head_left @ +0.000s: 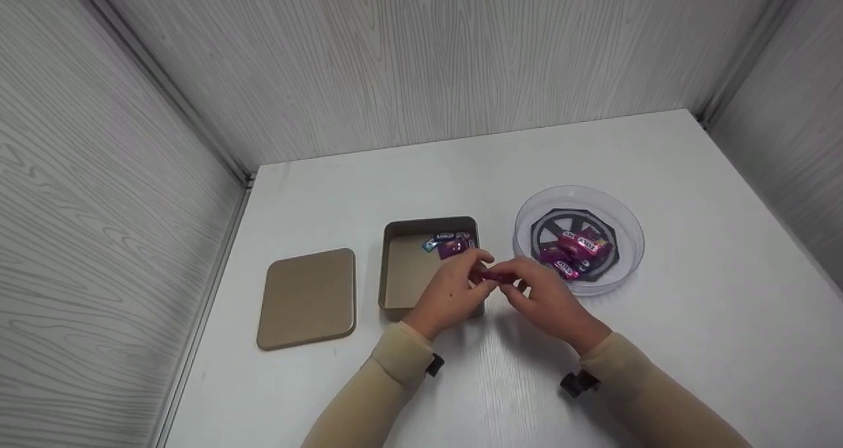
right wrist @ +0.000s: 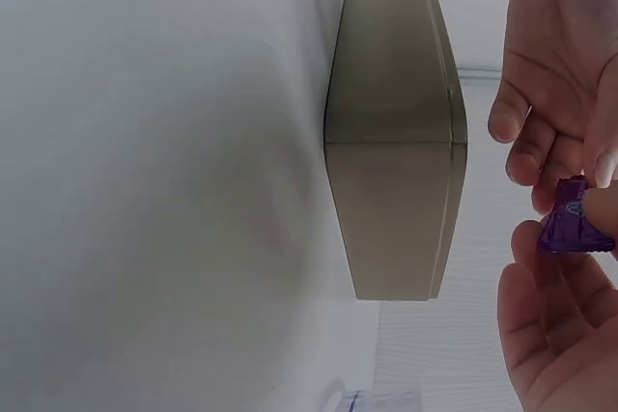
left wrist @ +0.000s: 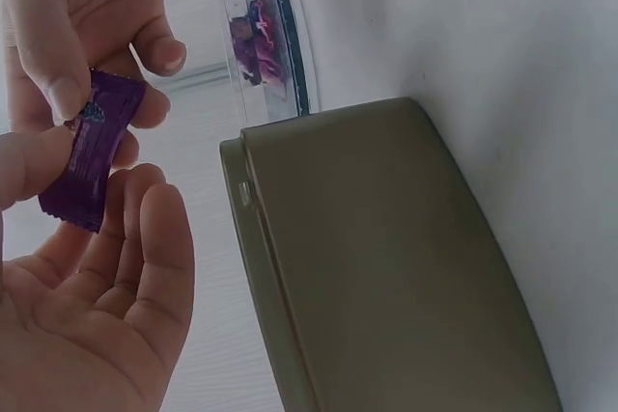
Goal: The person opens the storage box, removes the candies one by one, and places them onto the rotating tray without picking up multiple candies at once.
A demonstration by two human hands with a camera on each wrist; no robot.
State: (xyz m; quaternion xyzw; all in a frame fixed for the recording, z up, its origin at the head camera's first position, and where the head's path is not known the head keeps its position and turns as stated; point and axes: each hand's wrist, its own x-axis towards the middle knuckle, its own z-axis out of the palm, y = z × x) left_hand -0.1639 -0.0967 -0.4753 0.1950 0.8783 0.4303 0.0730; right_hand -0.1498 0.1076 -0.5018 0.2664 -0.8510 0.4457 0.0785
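A small purple candy in a crimped wrapper (left wrist: 97, 147) is held between both hands, above the table at the near right corner of an open gold tin (head_left: 384, 270). My left hand (head_left: 451, 293) pinches one end, its thumb across the wrapper. The right hand (head_left: 546, 296) pinches the other end between thumb and fingers. Inside the tin, partly covered by the left hand, lie a few wrapped candies (head_left: 452, 246), purple and blue. Several pink and purple candies (head_left: 579, 244) are piled in a clear round dish (head_left: 635, 263) beyond the right hand.
To the left of the tin, a square gold lid (head_left: 308, 300) lies flat on the white table (head_left: 408, 178). Pale wood-grain panels (head_left: 428, 59) stand along the back and both sides. Both forearms, in beige sleeves (head_left: 369, 395), reach in from the near edge.
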